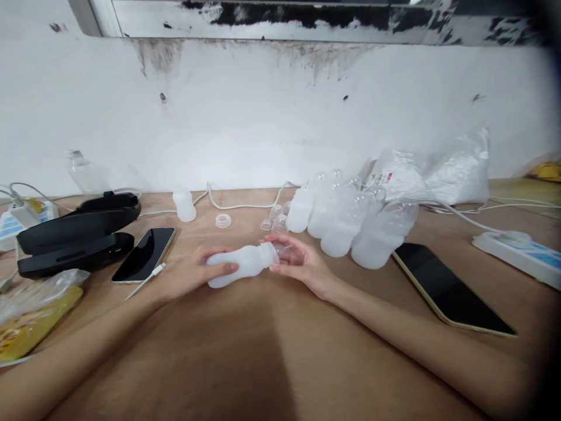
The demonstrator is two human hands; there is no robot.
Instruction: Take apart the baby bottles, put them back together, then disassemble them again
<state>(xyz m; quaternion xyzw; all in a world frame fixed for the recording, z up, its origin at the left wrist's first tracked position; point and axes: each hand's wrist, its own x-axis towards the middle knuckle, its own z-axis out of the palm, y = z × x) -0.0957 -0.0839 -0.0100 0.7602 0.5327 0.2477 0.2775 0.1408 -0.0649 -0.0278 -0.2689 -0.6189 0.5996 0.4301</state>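
A white translucent baby bottle lies tilted on its side between my hands, its neck pointing right. My left hand is closed around the base end, thumb along the near side. My right hand grips the screw collar at the neck, and its fingers partly hide the clear teat there. Behind, one bottle without a top stands upright, with a loose screw collar beside it. Several clear teats lie close to a group of capped baby bottles at the right.
Two phones lie left and right. Black cases, a yellow packet, and a clear bottle are at left. White plastic bags and a power strip occupy the right. Cables run along the wall.
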